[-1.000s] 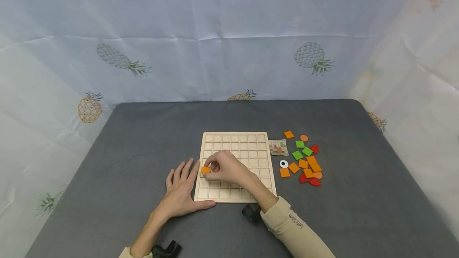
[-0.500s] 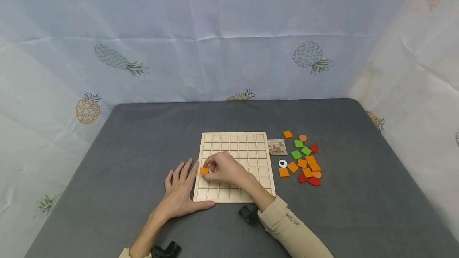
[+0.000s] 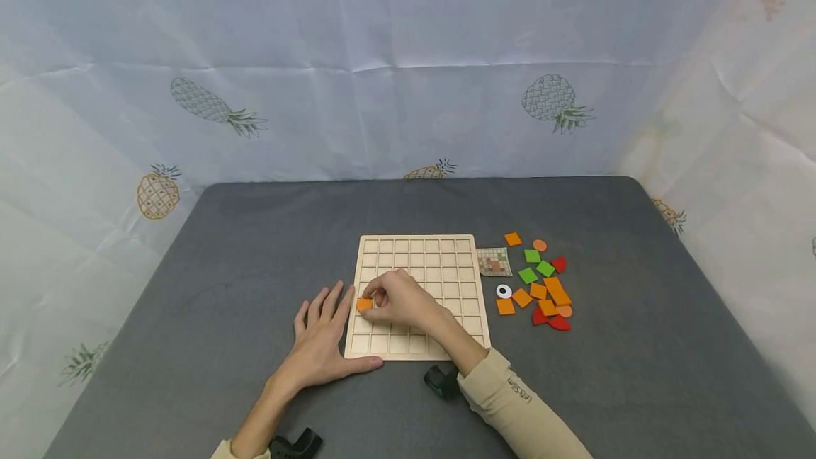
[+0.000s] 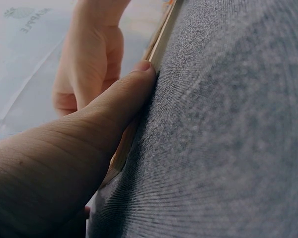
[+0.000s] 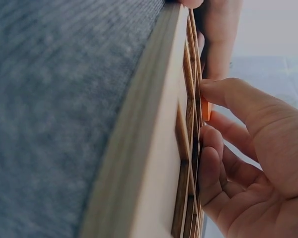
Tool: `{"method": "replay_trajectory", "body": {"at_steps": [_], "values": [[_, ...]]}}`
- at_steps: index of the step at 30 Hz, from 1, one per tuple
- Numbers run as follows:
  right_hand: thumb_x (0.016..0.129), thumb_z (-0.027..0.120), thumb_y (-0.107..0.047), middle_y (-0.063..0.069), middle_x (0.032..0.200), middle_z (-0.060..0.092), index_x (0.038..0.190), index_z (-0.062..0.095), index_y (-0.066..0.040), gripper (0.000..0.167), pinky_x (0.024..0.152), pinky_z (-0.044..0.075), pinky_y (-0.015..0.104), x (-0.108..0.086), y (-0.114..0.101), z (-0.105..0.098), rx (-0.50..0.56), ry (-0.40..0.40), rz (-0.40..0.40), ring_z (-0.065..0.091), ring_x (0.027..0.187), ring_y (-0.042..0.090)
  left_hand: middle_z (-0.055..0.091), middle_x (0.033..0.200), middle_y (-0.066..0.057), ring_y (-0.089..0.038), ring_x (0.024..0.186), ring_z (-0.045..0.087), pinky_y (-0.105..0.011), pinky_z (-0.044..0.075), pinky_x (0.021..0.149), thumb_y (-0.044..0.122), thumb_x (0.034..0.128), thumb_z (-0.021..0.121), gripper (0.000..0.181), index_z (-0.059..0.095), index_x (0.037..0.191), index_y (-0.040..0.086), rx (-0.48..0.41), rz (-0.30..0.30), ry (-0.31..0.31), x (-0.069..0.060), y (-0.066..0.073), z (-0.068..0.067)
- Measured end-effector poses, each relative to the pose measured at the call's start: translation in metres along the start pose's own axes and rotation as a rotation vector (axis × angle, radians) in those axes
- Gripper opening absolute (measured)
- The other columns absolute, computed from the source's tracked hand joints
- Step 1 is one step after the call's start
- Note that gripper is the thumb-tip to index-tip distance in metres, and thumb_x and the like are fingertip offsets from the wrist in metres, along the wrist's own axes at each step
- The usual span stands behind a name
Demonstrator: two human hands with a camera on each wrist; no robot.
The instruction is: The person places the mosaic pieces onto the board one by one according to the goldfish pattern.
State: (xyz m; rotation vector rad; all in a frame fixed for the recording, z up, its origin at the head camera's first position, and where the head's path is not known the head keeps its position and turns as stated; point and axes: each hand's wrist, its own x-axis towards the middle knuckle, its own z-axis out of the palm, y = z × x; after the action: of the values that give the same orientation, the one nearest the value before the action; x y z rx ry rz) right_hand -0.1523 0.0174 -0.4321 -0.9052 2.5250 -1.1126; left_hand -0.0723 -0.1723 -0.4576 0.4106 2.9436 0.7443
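A square wooden board (image 3: 417,255) with a grid of shallow cells lies on the dark table. Near its left edge my right hand (image 3: 403,299) pinches an orange square tile (image 3: 364,304) between thumb and finger, at a cell in the leftmost column. In the right wrist view the orange tile (image 5: 205,109) stands slightly tilted at the grid, under the thumb. My left hand (image 3: 321,346) lies with fingers spread along the board's left side. Its thumb (image 4: 134,82) touches the board's near edge in the left wrist view.
Right of the board lies a small printed pattern card (image 3: 494,262). Beyond it are scattered green tiles (image 3: 528,275), orange tiles (image 3: 557,292), red pieces (image 3: 559,325), and a white ring-shaped piece with a black centre (image 3: 503,292). Pineapple-print cloth (image 3: 382,119) hangs behind the table.
The orange tile has shifted slightly toward me and settled against the cell in the left column, still pinched by the right hand. The left hand stays in place.
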Motion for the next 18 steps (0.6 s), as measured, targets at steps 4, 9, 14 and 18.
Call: {"method": "replay_trajectory", "body": {"at_steps": [4,9,14,18], "values": [[0.086,0.082,-0.016,0.000,0.071,0.069,0.101,0.080,-0.002,0.020,0.056,0.042,0.014,-0.0004,0.0003,0.0002,0.003,0.005,0.005,0.050,0.057,-0.001,0.019,0.169,-0.022,-0.048,0.154,0.015,-0.072,0.006,0.116,0.072,0.0723,0.078,0.123,0.024,0.164,0.009,-0.002,-0.002,-0.002,-0.0001,-0.0013,0.0007],[0.085,0.083,-0.016,0.000,0.073,0.071,0.102,0.081,-0.003,0.021,0.057,0.044,0.014,-0.0007,0.0007,0.0002,0.007,0.019,0.009,0.052,0.058,-0.002,0.018,0.170,-0.022,-0.048,0.154,0.014,-0.072,0.005,0.116,0.071,0.0725,0.078,0.123,0.024,0.164,0.009,-0.003,-0.003,-0.007,0.0012,-0.0018,0.0007],[0.086,0.083,-0.016,0.000,0.071,0.070,0.103,0.081,-0.003,0.021,0.055,0.043,0.014,-0.0018,-0.0001,-0.0003,0.026,0.021,0.018,0.051,0.056,-0.001,0.019,0.170,-0.022,-0.049,0.154,0.014,-0.073,0.006,0.116,0.072,0.0726,0.078,0.123,0.023,0.164,0.009,0.000,-0.003,-0.011,0.0009,-0.0012,-0.0006],[0.086,0.082,-0.015,-0.001,0.070,0.068,0.105,0.081,-0.003,0.022,0.054,0.042,0.015,-0.0029,-0.0003,-0.0005,0.044,0.013,0.036,0.050,0.055,-0.001,0.019,0.170,-0.022,-0.049,0.154,0.015,-0.073,0.007,0.115,0.071,0.0725,0.078,0.123,0.024,0.164,0.009,0.004,-0.001,-0.019,0.0008,-0.0004,-0.0017]]}}
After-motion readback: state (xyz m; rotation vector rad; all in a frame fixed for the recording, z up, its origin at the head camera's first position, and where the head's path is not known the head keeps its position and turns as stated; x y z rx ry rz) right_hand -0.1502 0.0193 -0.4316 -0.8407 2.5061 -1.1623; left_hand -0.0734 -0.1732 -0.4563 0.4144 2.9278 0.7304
